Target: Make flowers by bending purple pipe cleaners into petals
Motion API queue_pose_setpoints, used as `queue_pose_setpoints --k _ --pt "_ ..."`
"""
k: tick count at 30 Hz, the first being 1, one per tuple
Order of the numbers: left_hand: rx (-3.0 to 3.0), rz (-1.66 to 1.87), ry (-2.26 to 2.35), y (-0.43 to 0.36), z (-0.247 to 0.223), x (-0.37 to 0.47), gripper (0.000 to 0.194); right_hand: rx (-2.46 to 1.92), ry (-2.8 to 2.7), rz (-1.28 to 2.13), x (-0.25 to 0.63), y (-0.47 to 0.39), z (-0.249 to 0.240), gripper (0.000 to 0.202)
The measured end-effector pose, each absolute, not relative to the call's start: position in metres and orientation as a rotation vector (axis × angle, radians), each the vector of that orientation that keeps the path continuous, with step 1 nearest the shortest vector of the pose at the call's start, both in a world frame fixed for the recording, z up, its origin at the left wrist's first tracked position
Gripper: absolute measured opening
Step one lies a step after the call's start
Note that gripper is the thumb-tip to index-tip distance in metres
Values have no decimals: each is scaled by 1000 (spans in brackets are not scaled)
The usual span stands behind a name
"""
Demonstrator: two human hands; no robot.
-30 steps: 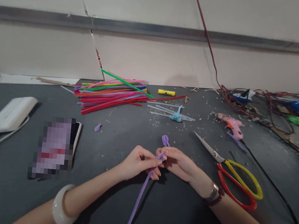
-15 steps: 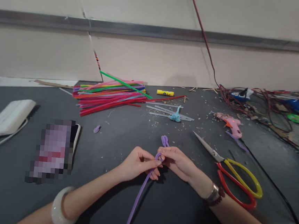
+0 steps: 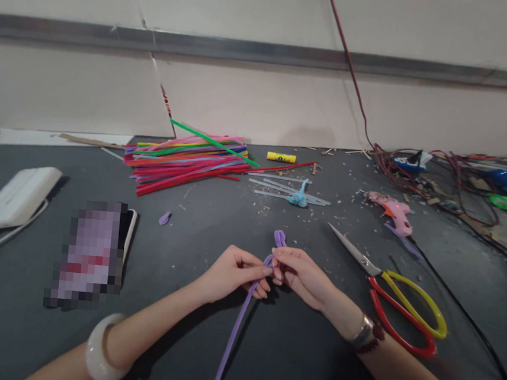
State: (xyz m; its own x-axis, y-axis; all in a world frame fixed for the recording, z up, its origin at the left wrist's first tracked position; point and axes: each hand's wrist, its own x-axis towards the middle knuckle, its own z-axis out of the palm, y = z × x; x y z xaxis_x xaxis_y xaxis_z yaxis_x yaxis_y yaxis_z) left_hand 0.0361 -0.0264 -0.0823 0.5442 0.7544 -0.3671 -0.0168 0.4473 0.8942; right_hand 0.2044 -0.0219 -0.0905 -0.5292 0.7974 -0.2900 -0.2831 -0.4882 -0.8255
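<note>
A purple pipe cleaner (image 3: 234, 336) runs from the table's front edge up into both hands. Its far end is folded into small loops that stick out beyond my right fingers. My left hand (image 3: 238, 274) pinches the strand between thumb and fingers. Close beside it, my right hand (image 3: 300, 272) is closed on the looped part, with the fingertips of both hands almost touching. Part of the bend is hidden by the fingers. A small purple looped piece (image 3: 164, 218) lies on the table to the left, and a light-blue pipe-cleaner shape (image 3: 298, 197) lies beyond the hands.
Scissors (image 3: 375, 271) lie right of my right hand, near a pink glue gun (image 3: 396, 212) with a cord. Colourful pipe cleaners (image 3: 188, 166), clear glue sticks (image 3: 276, 186) and a yellow tube (image 3: 281, 157) lie at the back. A blurred phone (image 3: 90, 252) and white power bank (image 3: 17, 196) are left.
The small loop between my fingertips has been drawn narrower, and my right fingers have shifted slightly. Both hands still hold the purple pipe cleaner.
</note>
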Motion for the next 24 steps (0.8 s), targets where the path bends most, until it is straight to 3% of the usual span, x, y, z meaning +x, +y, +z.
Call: queue_pose_setpoints --k 24 --pt "885 707 919 -23 -88 33 23 -956 -941 1834 207 -14 -95 15"
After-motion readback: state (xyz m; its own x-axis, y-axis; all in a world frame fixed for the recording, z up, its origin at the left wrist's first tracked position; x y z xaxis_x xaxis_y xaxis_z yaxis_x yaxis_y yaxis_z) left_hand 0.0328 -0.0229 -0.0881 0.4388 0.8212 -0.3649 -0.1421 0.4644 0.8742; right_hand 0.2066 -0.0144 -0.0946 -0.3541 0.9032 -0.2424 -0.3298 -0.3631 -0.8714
